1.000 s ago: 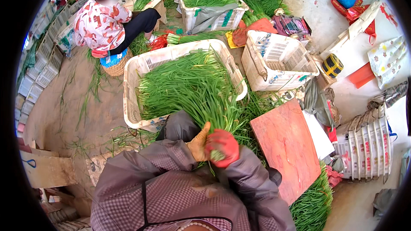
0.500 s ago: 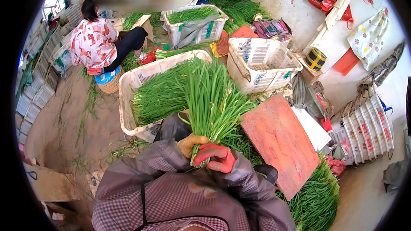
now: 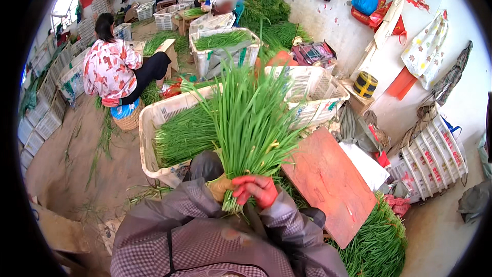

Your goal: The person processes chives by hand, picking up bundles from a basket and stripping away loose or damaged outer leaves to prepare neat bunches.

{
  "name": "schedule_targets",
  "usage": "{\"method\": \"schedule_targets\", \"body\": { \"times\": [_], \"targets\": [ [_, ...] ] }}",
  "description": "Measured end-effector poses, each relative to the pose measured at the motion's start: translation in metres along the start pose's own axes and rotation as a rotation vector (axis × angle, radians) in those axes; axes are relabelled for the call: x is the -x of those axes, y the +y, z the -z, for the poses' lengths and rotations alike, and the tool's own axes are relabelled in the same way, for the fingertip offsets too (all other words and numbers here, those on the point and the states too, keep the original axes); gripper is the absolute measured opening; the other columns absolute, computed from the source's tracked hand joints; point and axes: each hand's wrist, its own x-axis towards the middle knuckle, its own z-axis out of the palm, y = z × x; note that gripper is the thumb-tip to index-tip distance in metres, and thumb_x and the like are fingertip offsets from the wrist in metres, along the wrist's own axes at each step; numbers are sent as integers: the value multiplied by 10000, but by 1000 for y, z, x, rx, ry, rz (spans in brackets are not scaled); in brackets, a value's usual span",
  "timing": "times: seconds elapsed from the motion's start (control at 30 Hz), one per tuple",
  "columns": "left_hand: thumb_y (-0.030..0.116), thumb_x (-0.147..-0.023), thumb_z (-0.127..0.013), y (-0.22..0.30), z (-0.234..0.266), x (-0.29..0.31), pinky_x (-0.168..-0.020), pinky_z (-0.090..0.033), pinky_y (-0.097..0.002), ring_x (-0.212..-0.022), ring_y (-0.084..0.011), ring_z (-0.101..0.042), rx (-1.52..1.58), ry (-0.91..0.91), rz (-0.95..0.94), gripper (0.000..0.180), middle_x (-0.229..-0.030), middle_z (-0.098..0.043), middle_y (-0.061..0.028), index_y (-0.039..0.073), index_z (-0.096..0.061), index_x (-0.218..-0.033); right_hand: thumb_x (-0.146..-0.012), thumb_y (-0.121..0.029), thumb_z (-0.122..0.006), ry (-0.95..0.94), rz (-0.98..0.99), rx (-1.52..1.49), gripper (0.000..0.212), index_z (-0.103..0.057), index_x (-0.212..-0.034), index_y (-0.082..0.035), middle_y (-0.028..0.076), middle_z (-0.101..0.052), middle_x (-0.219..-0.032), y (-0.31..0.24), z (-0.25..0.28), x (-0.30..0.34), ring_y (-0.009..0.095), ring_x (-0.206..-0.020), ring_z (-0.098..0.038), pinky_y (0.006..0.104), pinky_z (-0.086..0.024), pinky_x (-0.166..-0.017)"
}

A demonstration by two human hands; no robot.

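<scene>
Tan glove on the left hand (image 3: 219, 188), clamped from the left around the lower stalks of a long-leaved green bunch (image 3: 251, 133); red glove on the right hand (image 3: 260, 190), fingers bent across the front of the same stalks from the right, touching; cannot tell how firmly closed; both hands together at the base, neither clearly nearer.

Just on the body side of the grip, pale cut ends (image 3: 231, 205), short and close together, pointing back to the lap; beyond the grip, nearly all the length, spreading into a broad fan; long axis running out from the body, raised, leaning slightly right of straight ahead; leaf tips pointing away, well apart from the fingers.

Close around the grip, grey translucent sleeves (image 3: 189, 195) with checked cloth beneath; just ahead and left, a white crate (image 3: 147, 143) with loose greens (image 3: 185, 136) inside, partly behind the fan; right of the grip, a flat reddish board (image 3: 333, 182), tilted, over a heap of greens (image 3: 382, 241) at the lower right.

Farther ahead and right, behind the leaf tips, a second white crate (image 3: 328, 97); farther ahead and left, a seated co-worker (image 3: 114, 66) in a red-and-white patterned top; farther still, almost straight ahead, another crate (image 3: 205, 54) of greens; farthest, right of the fan's line, a blue bag (image 3: 365, 1) hanging against a pale wall (image 3: 333, 13).
</scene>
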Motion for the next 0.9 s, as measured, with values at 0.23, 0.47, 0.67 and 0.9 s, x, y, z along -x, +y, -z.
{"method": "schedule_targets", "body": {
  "times": [0.23,0.47,0.67,0.9],
  "targets": [
    [201,-720,-760,7,-22,9,-714,-566,-364,-803,-217,-654,333,39,8,509,-951,-641,-102,29,-559,-1154,-913,-314,-534,-193,207,-4,499,-597,-1031,167,200,-672,-717,-17,51,20,282,-628,-676,378,-568,-608],
    [198,-694,-743,10,-32,6,-750,-516,-321,-825,-187,-625,29,44,-46,570,-990,-627,-90,23,-550,-1201,-857,-592,-540,165,169,-63,838,-300,-1419,-20,152,-554,-1258,-1,118,17,295,-1126,-566,453,-473,-922],
    [109,-701,-740,9,-43,-30,-748,-468,-282,-893,-132,-566,-418,-38,-229,699,-1040,-594,-47,42,-444,-1330,-823,-469,-664,78,476,-268,807,-317,-1425,-58,126,-471,-1371,23,157,-12,294,-1254,-461,464,-365,-1052],
    [319,-741,-717,0,-53,-51,-824,-508,-394,-1019,-288,-623,-1244,354,156,735,-1166,-612,-140,46,-377,-1332,-793,-337,-737,386,372,164,587,-539,-1243,-15,91,-641,-1136,-13,100,-14,262,-1045,-599,389,-445,-944]
  ]
}}
